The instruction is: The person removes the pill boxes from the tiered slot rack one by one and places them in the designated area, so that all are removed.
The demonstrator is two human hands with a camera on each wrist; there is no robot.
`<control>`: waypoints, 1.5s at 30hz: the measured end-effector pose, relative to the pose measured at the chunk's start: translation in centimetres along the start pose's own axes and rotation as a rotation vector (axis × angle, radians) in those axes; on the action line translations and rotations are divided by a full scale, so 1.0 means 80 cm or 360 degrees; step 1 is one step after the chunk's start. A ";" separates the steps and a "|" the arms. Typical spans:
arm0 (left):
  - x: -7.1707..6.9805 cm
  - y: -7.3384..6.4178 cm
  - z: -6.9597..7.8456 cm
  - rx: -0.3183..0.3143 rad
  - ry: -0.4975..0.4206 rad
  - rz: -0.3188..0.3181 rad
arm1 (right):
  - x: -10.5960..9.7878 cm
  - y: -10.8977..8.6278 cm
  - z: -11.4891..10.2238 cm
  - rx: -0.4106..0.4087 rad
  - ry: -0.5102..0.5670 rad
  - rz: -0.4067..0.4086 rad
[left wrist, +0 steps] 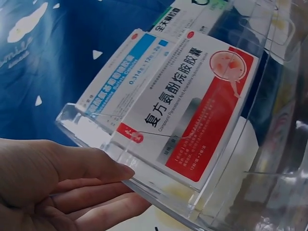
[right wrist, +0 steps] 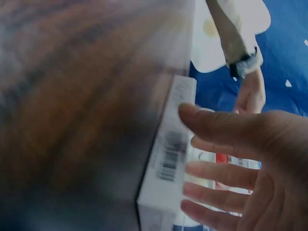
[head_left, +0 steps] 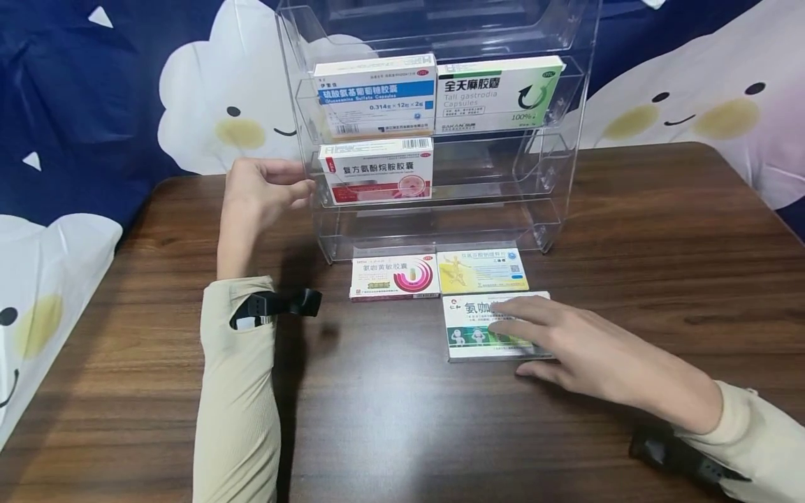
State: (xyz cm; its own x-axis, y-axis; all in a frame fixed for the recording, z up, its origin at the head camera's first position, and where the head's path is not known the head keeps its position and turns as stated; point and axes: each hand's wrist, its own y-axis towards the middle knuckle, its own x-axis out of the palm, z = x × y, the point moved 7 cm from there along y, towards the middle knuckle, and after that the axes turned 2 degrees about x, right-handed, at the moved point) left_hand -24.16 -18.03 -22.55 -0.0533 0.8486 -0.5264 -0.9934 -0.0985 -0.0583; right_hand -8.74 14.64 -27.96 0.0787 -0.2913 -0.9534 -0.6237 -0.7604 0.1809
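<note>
My left hand (head_left: 260, 192) is at the left side of a clear acrylic display rack (head_left: 484, 223), thumb and fingers pinching its side edge, as the left wrist view (left wrist: 72, 187) also shows. Beside it on a tier stands a red and white medicine box (head_left: 380, 171). My right hand (head_left: 585, 349) reaches over a green and white medicine box (head_left: 465, 342) lying flat on the table, its fingers spread and fairly straight. In the right wrist view that box's barcoded side (right wrist: 168, 159) shows near the thumb; whether the fingertips touch it I cannot tell.
On a higher tier stand a blue and white box (head_left: 377, 98) and a green-edged white box (head_left: 497, 98). A pink and white box (head_left: 395, 276) and a yellow box (head_left: 483, 271) lie before the rack on the wooden table (head_left: 377, 419). Behind hangs a blue cloud-patterned cloth (head_left: 126, 91).
</note>
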 end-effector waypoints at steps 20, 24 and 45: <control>0.007 0.003 0.003 -0.0028 -0.0104 -0.0018 | 0.005 0.003 -0.004 0.0066 -0.0137 0.0045; 0.007 0.003 0.003 -0.0028 -0.0127 -0.0023 | 0.005 0.004 -0.003 0.0087 -0.0118 0.0016; -0.001 0.000 -0.005 -0.0008 0.0000 -0.0021 | -0.079 0.092 0.064 0.0417 0.0388 0.0519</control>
State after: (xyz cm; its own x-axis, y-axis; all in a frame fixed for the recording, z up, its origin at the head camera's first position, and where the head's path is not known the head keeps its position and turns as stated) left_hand -24.10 -18.32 -22.88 -0.0402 0.8497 -0.5258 -0.9935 -0.0901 -0.0696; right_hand -17.80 13.82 -21.80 0.0070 -0.6417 -0.7669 -0.8185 -0.4442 0.3642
